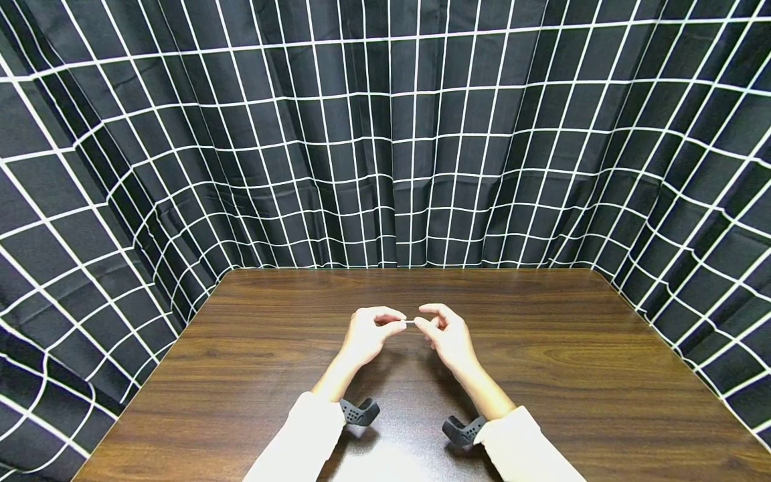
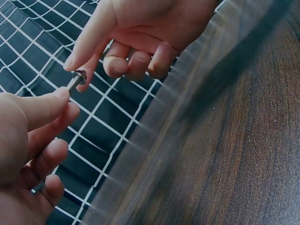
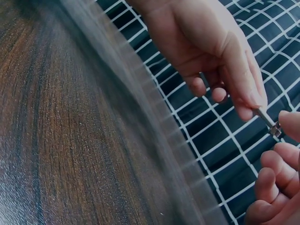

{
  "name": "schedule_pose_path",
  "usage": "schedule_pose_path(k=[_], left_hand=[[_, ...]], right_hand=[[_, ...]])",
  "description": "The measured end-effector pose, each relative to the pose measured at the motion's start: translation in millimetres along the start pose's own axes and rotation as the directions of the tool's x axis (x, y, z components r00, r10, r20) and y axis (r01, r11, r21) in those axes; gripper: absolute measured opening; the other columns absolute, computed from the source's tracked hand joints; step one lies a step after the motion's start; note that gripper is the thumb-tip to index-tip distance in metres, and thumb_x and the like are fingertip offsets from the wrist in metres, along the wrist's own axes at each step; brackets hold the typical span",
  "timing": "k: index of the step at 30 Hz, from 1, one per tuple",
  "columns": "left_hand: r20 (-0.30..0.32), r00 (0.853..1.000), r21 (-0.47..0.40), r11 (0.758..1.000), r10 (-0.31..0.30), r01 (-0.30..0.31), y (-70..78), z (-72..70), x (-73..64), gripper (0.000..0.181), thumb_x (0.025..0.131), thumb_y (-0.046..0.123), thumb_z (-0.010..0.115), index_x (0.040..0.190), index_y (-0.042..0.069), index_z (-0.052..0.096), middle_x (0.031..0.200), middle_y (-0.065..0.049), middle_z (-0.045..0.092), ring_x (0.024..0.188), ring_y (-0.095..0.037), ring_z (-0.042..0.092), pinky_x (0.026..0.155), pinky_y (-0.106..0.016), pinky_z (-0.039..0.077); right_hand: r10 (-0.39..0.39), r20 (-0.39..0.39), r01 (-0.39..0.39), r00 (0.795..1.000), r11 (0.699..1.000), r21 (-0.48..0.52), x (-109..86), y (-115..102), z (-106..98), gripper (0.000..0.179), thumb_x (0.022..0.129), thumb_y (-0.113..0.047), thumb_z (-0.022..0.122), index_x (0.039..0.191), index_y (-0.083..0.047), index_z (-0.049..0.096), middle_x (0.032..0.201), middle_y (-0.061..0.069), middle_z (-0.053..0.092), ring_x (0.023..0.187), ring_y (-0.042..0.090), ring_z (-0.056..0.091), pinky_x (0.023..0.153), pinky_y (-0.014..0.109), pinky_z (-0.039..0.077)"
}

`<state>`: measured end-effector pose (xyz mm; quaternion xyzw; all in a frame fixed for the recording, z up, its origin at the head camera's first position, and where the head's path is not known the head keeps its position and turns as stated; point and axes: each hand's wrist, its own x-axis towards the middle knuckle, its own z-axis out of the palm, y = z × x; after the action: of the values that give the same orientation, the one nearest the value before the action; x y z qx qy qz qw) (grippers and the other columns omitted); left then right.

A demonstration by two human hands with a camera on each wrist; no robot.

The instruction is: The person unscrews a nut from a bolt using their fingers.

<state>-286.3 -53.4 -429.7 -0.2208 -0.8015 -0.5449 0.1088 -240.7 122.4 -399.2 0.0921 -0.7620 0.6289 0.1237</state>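
A small metal bolt (image 1: 410, 322) spans the gap between the two hands, a little above the table. My left hand (image 1: 367, 336) pinches its shaft between thumb and index finger. At the shaft's free end, a wider nut-like piece (image 2: 80, 76) shows in the left wrist view and points toward my right hand (image 1: 452, 340). The right thumb is at this end, while in the head view the right index finger is raised apart from it. In the right wrist view the remaining right fingers (image 3: 269, 180) are loosely curled. Whether thread is on the shaft is too small to tell.
Beneath the hands lies a dark brown wooden table (image 1: 542, 361). A black curtain (image 1: 337, 161) with a white grid surrounds its back and sides. Both wrists carry dark grey bands, the left band (image 1: 360, 411) and the right band (image 1: 462, 430), jutting inward.
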Motion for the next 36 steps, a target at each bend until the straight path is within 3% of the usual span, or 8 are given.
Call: schedule_pose_path(k=[6, 14, 26, 36], left_hand=[[0.008, 1.000, 0.008, 1.000, 0.007, -0.007, 1.7, 0.1, -0.2, 0.013, 0.082, 0.013, 0.076, 0.094, 0.007, 0.075, 0.084, 0.001, 0.073, 0.076, -0.008, 0.067, 0.069, -0.026, 0.050], [0.004, 1.000, 0.013, 0.999, 0.029, -0.029, 0.0, 0.1, -0.1, 0.011, 0.082, 0.013, 0.077, 0.092, 0.008, 0.075, 0.084, 0.002, 0.073, 0.075, -0.008, 0.067, 0.068, -0.025, 0.051], [-0.002, 1.000, -0.001, 1.000, 0.020, -0.020, -1.3, 0.2, -0.2, 0.012, 0.082, 0.015, 0.077, 0.092, 0.009, 0.076, 0.084, 0.002, 0.073, 0.076, -0.008, 0.067, 0.068, -0.025, 0.050], [-0.001, 1.000, -0.003, 1.000, 0.005, -0.005, -0.9, -0.5, 0.0, 0.012, 0.082, 0.015, 0.077, 0.093, 0.009, 0.076, 0.084, 0.003, 0.073, 0.076, -0.008, 0.067, 0.069, -0.026, 0.051]], right_hand=[[0.058, -0.002, -0.058, 0.998, 0.998, -0.031, -1.7, -6, -1, 0.014, 0.092, -0.004, 0.064, 0.096, 0.009, 0.065, 0.057, 0.011, 0.053, 0.048, 0.012, 0.046, 0.048, 0.020, 0.038], [0.083, 0.048, -0.081, 0.995, 0.996, -0.048, -2.0, -6, -2, 0.021, 0.093, -0.007, 0.062, 0.088, 0.013, 0.064, 0.054, 0.004, 0.049, 0.045, 0.005, 0.041, 0.048, 0.020, 0.035], [0.082, 0.064, -0.085, 0.995, 0.996, 0.035, 0.6, 0, -3, 0.014, 0.091, -0.001, 0.063, 0.095, 0.013, 0.065, 0.059, 0.007, 0.052, 0.051, 0.012, 0.047, 0.049, 0.020, 0.039], [0.096, 0.068, -0.102, 0.993, 0.990, 0.097, 1.8, 2, -3, 0.015, 0.088, 0.003, 0.065, 0.098, 0.014, 0.064, 0.061, 0.005, 0.054, 0.052, 0.009, 0.047, 0.048, 0.021, 0.039]])
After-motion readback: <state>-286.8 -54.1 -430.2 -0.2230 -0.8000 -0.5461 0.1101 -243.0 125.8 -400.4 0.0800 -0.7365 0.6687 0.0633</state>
